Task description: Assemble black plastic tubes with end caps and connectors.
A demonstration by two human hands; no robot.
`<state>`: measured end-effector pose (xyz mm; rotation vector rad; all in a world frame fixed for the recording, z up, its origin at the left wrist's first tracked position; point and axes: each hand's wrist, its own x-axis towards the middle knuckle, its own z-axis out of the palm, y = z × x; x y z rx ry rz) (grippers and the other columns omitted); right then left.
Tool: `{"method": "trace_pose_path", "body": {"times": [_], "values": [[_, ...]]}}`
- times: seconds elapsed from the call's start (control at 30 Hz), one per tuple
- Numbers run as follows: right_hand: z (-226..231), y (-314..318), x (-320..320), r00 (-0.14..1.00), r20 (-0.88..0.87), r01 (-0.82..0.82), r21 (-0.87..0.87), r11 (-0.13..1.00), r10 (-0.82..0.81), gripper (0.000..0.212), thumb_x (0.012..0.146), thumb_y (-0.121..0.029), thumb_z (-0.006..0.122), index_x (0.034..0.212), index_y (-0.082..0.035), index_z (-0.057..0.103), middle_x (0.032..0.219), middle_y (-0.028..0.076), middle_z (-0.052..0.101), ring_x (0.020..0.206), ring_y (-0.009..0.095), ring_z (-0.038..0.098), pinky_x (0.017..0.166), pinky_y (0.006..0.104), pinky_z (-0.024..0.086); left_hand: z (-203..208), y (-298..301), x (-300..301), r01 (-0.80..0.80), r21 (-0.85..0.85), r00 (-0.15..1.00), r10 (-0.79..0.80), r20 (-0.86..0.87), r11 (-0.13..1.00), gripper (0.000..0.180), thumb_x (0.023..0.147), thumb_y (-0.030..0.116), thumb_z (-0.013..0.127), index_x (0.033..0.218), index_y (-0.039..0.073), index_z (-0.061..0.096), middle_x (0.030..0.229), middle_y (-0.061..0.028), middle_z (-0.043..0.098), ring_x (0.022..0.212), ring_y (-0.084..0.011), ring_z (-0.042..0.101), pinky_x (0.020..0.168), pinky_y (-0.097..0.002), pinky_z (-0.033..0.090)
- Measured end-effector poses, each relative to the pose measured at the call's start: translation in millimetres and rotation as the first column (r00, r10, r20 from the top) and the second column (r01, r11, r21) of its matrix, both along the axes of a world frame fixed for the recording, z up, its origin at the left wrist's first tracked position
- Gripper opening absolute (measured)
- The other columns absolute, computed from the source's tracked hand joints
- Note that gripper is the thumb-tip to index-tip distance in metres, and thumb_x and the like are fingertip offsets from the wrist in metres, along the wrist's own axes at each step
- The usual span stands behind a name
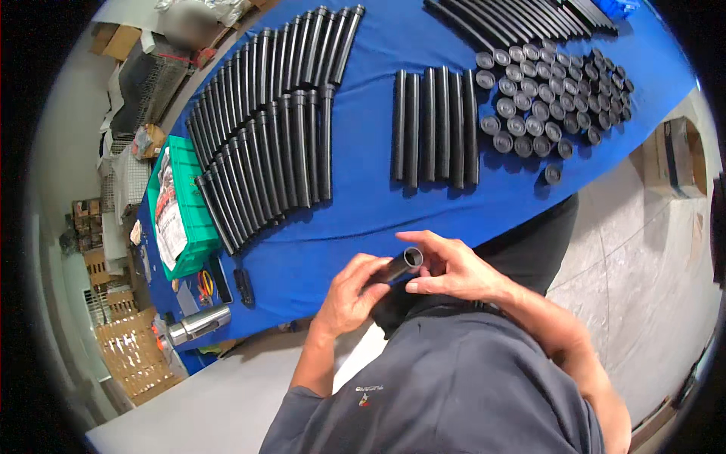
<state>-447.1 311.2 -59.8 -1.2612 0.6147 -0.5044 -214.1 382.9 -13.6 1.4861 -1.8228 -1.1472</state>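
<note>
Over my lap, just off the front edge of the blue-covered table, my left hand (349, 295) is closed around a black tube (396, 268). The tube is tilted, and its open, hollow end points up and to the right. My right hand (463, 274) is beside that end, thumb and index finger stretched out and apart; I see nothing held in it. Beyond my hands, several plain black tubes (429, 129) lie side by side. To their right is a cluster of round black caps (523, 144), one lying apart nearer the edge.
Two rows of capped black tubes (302, 151) fill the left of the table (363, 151). A green crate (198, 219) holds a printed bag. Near it lie scissors (205, 284) and a silver cylindrical tool (200, 325). More thin tubes (522, 19) lie far right; a cardboard box (673, 159) is on the floor.
</note>
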Motion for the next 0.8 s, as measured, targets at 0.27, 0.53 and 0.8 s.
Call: {"method": "trace_pose_path", "body": {"times": [0.27,0.53,0.8], "values": [[2,6,7,0.987,0.095,-0.127,-0.064,0.990,0.132,0.039,0.086,-0.025,0.075,0.118,-0.003,0.066,0.089,0.007,0.068,0.072,0.013,0.058,0.067,0.0297,0.049,-14,36,1,-0.003,0.278,0.974,0.065,-0.217,0.961,0.037,0.091,0.014,0.067,0.122,-0.005,0.059,0.108,-0.0144,0.062,0.098,-0.0261,0.062,0.087,-0.0343,0.049],[-7,10,1,0.989,0.071,-0.132,0.017,0.991,0.131,0.036,0.087,-0.027,0.074,0.113,-0.003,0.066,0.078,0.007,0.067,0.067,0.014,0.059,0.064,0.0317,0.049,-30,48,-7,-0.059,0.547,0.819,0.354,-0.452,0.835,0.039,0.091,0.015,0.072,0.122,-0.003,0.056,0.111,-0.0075,0.063,0.101,-0.0128,0.058,0.085,-0.0303,0.050],[-3,4,-5,0.988,0.114,-0.106,-0.010,0.994,0.106,0.037,0.087,-0.027,0.076,0.114,-0.003,0.067,0.091,0.009,0.072,0.079,0.014,0.065,0.070,0.0308,0.053,-16,29,-4,-0.045,0.500,0.907,0.245,-0.342,0.865,0.033,0.093,0.019,0.068,0.116,-0.004,0.060,0.098,-0.0081,0.066,0.084,-0.0168,0.065,0.073,-0.0307,0.053]]}}
